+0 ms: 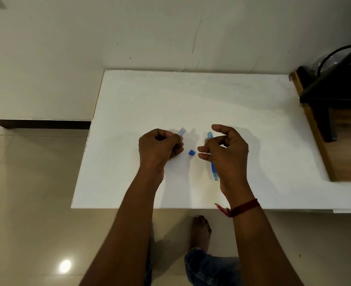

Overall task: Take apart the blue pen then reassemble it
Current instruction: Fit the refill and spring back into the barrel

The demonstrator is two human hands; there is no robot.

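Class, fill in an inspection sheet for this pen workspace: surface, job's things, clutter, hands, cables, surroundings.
Surface: white table, set against the wall.
Job's things: clear pen piece sticks out of the left hand; small blue piece lies on the table between the hands; blue pen body lies beneath the right hand.
Clutter: nothing seen.
Hands: left hand grips the clear pen piece; right hand is curled over the blue pen body, and whether it holds anything cannot be told.
Cables: black curved cord or hoop at far right, unclear which.
Surroundings: scuffed wall, tiled floor, dark stand.
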